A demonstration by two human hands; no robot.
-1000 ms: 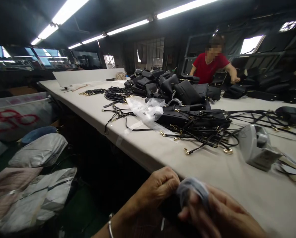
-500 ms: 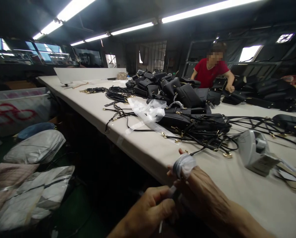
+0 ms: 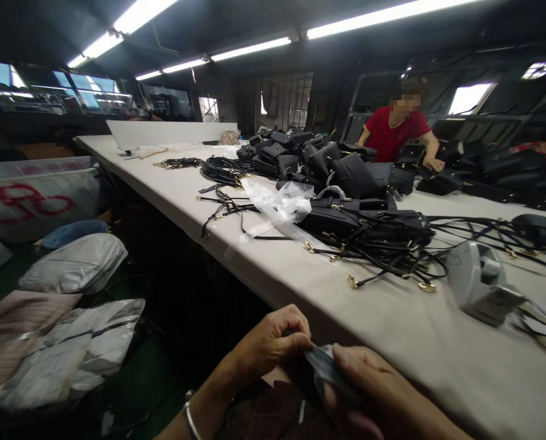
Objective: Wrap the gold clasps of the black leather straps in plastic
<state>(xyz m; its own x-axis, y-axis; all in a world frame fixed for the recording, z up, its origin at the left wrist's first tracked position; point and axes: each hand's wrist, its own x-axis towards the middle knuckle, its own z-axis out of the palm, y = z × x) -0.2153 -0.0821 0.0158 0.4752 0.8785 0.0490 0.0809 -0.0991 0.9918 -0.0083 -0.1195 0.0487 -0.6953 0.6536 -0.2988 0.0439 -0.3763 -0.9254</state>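
At the bottom of the view, just below the table's near edge, my left hand (image 3: 268, 342) pinches one end of a thin grey plastic wrap (image 3: 324, 364). My right hand (image 3: 369, 391) closes over the other end of the same wrap, with a dark item under it that I cannot make out. Both hands touch each other over my lap. On the table beyond them lie tangled black straps with gold clasps (image 3: 392, 253) and a crumpled clear plastic bag (image 3: 282, 205).
A long beige table (image 3: 392, 330) runs away to the left. A pile of black handbags (image 3: 328, 168) sits mid-table, a grey tape dispenser (image 3: 477, 281) at right. A person in a red shirt (image 3: 399, 128) works across the table. Plastic-wrapped bundles (image 3: 66, 342) lie on the floor at left.
My right hand, raised above the table edge with the wrap around a finger, has dropped back to my lap. My left hand has risen and now pinches the wrap.
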